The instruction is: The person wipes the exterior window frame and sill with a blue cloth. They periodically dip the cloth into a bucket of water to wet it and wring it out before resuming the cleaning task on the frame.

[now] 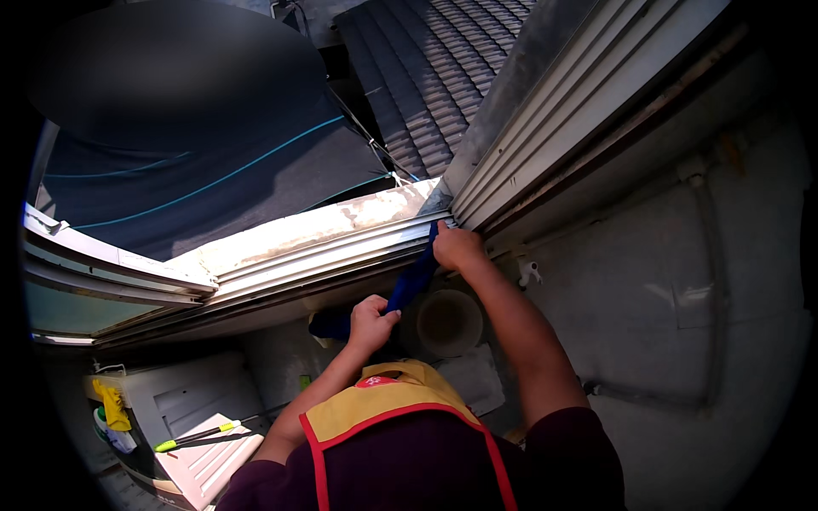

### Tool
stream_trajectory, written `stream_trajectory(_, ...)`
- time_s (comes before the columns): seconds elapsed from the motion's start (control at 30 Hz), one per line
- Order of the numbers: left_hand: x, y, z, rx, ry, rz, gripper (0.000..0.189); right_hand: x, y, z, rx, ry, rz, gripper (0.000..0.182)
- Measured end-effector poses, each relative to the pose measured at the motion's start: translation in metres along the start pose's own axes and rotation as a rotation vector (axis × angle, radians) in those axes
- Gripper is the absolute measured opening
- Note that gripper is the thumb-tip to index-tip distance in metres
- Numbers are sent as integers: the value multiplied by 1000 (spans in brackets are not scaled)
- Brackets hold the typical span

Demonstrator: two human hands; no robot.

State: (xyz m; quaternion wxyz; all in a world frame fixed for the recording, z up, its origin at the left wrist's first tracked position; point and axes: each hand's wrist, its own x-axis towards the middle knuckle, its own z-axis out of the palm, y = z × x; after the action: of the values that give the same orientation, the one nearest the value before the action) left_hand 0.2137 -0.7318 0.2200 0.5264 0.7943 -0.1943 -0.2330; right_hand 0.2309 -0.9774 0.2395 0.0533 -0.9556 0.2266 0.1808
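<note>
A blue cloth is stretched between my two hands. My right hand grips its upper end at the corner of the sliding window's sill track, where the track meets the upright frame. Lower and to the left, my left hand holds the cloth in its closed fingers, and more dark blue cloth hangs beside that hand on its left. What the right fingertips touch inside the track is hidden.
A round bucket stands below the sill, near a wall tap. At the lower left, a black and lime-green handle lies on a ridged plastic top, beside a yellow cloth. Outside are dark netting and roof tiles.
</note>
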Motion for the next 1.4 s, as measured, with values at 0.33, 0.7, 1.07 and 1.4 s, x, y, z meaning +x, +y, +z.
stream_trajectory(0.33, 26, -7, -5, -55, -21, 27, 20, 7, -33, 12, 315, 426, 265, 21)
stream_trajectory(0.7, 29, 8, 3, -147, -82, 58, 17, -11, -24, 48, 509, 734, 137, 30)
stream_trajectory(1.07, 30, -4, -2, -101, 11, 2, 18, -1, -45, -16, 339, -69, 301, 61)
stream_trajectory(1.4, 35, -9, -26, -75, 30, 43, 15, 37, -45, 2, 445, 11, 416, 61)
